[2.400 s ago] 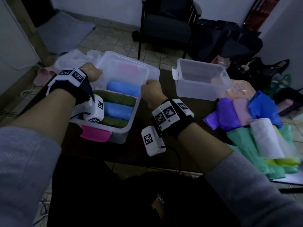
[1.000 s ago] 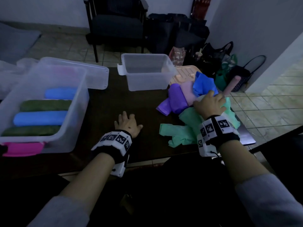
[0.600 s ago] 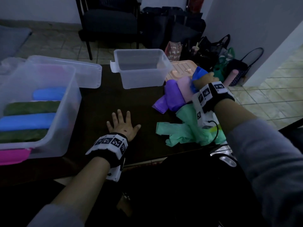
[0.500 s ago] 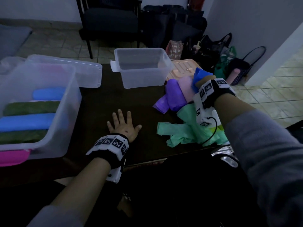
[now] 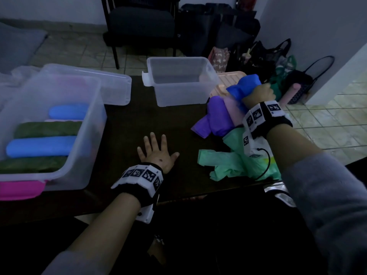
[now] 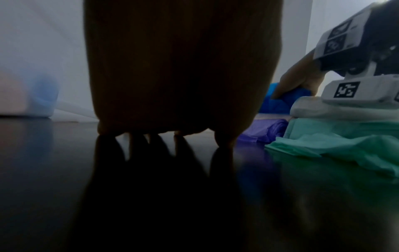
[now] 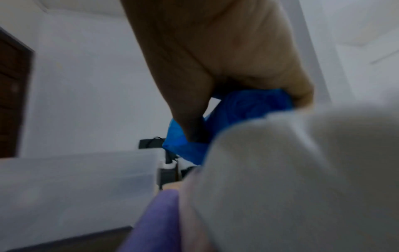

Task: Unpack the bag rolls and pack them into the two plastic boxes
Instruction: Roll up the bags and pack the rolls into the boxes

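Bag rolls lie heaped by the right hand, which grips a crumpled dark blue plastic roll on top of the heap. Next (I think) it must lift that into the empty clear plastic box just beyond. The left hand lies flat, fingers spread, on the dark shiny worktop. Tiled floor and a dark chair sit past both hands.
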